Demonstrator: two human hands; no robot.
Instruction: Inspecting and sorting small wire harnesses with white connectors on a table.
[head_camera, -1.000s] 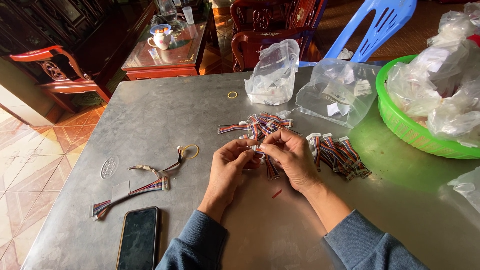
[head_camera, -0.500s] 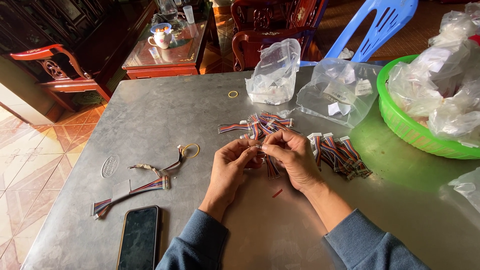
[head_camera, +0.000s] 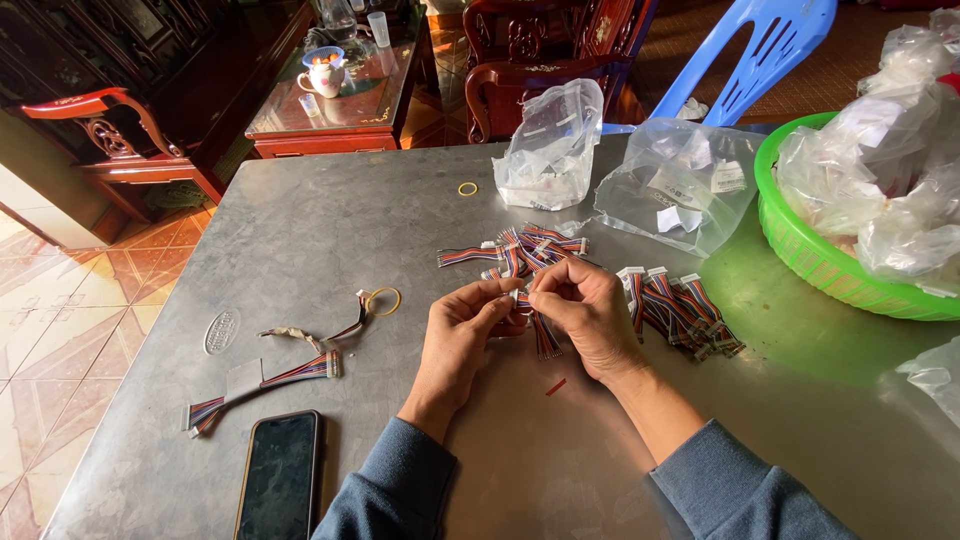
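Grey metal table (head_camera: 300, 240) over tiled floor (head_camera: 50, 330), dark wooden furniture (head_camera: 340, 100) behind. Left hand (head_camera: 462, 335) and right hand (head_camera: 585, 315) meeting mid-table, fingertips pinching a striped wire bundle (head_camera: 545, 335) between them. Phone (head_camera: 280, 475) near the front edge, green basket (head_camera: 810, 250) at right, plastic bags (head_camera: 550, 150) farther back.

Can't really see the connector end of the ribbon cable (head_camera: 545, 338), both hands cover it. The green basket (head_camera: 815, 255) runs off the right edge, and the phone (head_camera: 281, 478) gets clipped at the bottom.
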